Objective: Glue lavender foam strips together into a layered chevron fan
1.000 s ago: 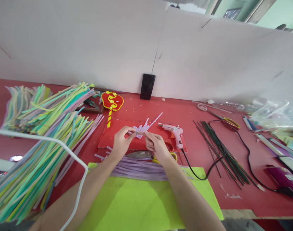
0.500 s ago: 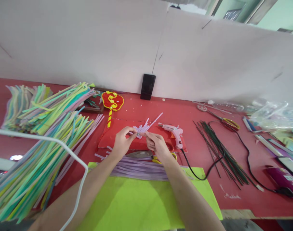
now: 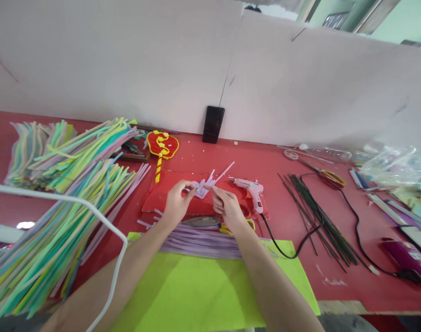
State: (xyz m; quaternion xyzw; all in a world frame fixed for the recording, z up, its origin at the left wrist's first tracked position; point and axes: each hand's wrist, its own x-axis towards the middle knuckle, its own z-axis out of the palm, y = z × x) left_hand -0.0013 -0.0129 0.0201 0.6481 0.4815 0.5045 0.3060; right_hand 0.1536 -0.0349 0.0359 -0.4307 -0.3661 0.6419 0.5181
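Observation:
My left hand (image 3: 178, 200) is closed in a pinch over the red pad, with a small silvery-grey thing (image 3: 197, 189) at its fingertips, too small to name. Beneath and just beyond lie lilac pipe cleaners (image 3: 204, 191), bent into a nested V shape with loose ends pointing up and right. My right hand (image 3: 227, 205) has its index finger stretched toward this piece, the other fingers curled, and nothing visible in it. Whether that fingertip touches the pipe cleaners I cannot tell. Close to the wrists, pliers (image 3: 201, 221) and more lilac pipe cleaners (image 3: 200, 243) lie on the table.
A pink glue gun (image 3: 250, 188) with a black cord lies right of the pad (image 3: 162, 198). Colourful pipe cleaners (image 3: 82, 207) fill the left side; dark green stems (image 3: 317, 216) and scissors (image 3: 330, 177) lie right. A phone (image 3: 213, 124) leans on the wall. A white cable (image 3: 103, 219) crosses in front.
My right index finger has straightened and its tip has drawn slightly away from my left fingertips, showing more of the V-shaped lilac piece. The left hand has barely moved.

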